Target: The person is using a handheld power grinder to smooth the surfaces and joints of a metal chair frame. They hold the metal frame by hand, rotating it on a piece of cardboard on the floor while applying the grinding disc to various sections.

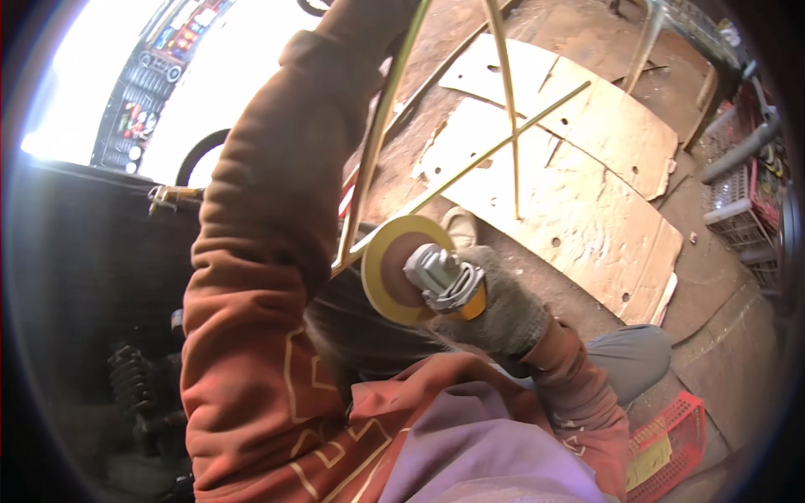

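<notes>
My right hand [503, 306], in a dark grey work glove, is closed around an angle grinder [440, 277] with a grey head and yellow-orange body. Its round disc [377, 281], tan at the rim and brown inside, is beside the lower joint of a brass-coloured metal frame [381, 126]; whether they touch I cannot tell. The frame's thin bars cross and slant upward. My left arm reaches far up and forward. At the top edge my left hand [365, 23] lies against one of the bars, its fingers hidden and partly out of view.
Flattened cardboard sheets [579, 197] with holes lie on the brown floor ahead. To the right are plastic crates [738, 201] and a metal stand [671, 50]. A red plastic basket [671, 444] sits low at right. At left stands a dark panel [84, 277] near a coil spring [130, 377].
</notes>
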The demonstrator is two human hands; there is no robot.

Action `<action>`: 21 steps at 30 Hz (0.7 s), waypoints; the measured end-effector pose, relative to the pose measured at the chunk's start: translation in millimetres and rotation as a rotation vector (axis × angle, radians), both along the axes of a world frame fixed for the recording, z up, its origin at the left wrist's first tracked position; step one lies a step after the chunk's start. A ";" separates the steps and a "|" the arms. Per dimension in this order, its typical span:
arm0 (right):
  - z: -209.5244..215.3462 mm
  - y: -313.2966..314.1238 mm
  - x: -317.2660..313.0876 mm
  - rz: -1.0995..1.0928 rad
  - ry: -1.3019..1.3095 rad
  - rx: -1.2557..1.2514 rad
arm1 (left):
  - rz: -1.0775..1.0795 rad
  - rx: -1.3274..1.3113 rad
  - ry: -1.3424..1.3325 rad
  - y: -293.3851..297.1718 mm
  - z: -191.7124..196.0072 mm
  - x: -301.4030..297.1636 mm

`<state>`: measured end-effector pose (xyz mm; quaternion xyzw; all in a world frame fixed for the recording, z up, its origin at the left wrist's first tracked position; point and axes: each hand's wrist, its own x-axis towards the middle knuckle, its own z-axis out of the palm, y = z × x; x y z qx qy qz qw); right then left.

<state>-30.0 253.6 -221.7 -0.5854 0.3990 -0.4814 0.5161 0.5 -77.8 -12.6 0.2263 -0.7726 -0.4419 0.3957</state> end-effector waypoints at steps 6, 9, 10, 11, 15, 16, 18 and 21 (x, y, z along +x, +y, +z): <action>-6.4 -11.3 -34.5 -0.087 -0.037 0.075 | -0.044 0.026 0.014 15.5 1.4 -11.5; -4.8 -19.2 -58.6 -0.143 -0.216 0.270 | -0.067 0.042 0.019 19.6 0.4 -20.6; -5.0 -18.0 -66.4 -0.162 -0.330 0.363 | -0.076 0.047 0.021 20.7 -0.4 -23.5; -8.3 -14.1 -75.4 -0.210 -0.368 0.355 | -0.090 0.048 0.023 20.8 -0.9 -27.6; -13.8 9.3 -113.7 -0.378 -0.541 0.348 | -0.065 0.038 0.001 21.1 -2.0 -33.8; -12.3 14.6 -122.2 -0.420 -0.593 0.349 | -0.052 0.025 -0.014 20.7 -0.1 -36.6; -16.4 18.2 -139.4 -0.513 -0.658 0.277 | -0.049 -0.047 -0.091 17.0 5.0 -40.4; -19.4 33.1 -156.5 -0.537 -0.843 0.130 | -0.006 -0.147 -0.232 21.8 11.4 -60.3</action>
